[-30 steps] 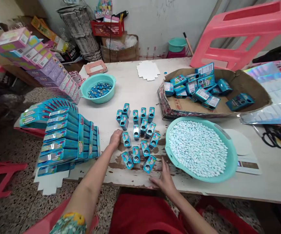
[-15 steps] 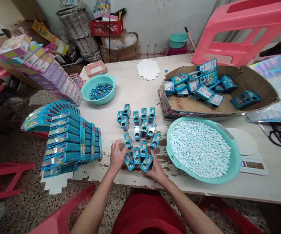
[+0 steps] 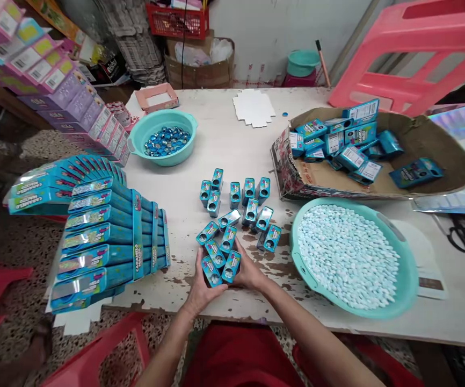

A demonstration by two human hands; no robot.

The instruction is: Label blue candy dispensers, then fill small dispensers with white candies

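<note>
A cluster of several small blue candy boxes (image 3: 215,253) stands close together near the table's front edge, round holes upward. White pieces show in some of the holes. My left hand (image 3: 201,287) wraps the cluster's left and front side, thumb across the front. My right hand (image 3: 249,270) presses the right side, fingers partly hidden behind the boxes. Just behind, one shiny candy box (image 3: 230,218) leans over, beside another tilted one (image 3: 208,233). More upright candy boxes (image 3: 249,189) stand farther back, and one (image 3: 272,238) is to the right of my right hand.
On the right, a teal basin (image 3: 297,258) holds pale candies, with a scale (image 3: 431,282) behind its edge. A cardboard tray (image 3: 309,189) contains blue boxes. Stacked blue packs (image 3: 109,242) stand left, near a teal basin (image 3: 136,141) of shiny blue discs.
Both hands have closed in on the front candy boxes, pushing them together and slightly left. A box behind them has tipped over. The view has shifted a little.
</note>
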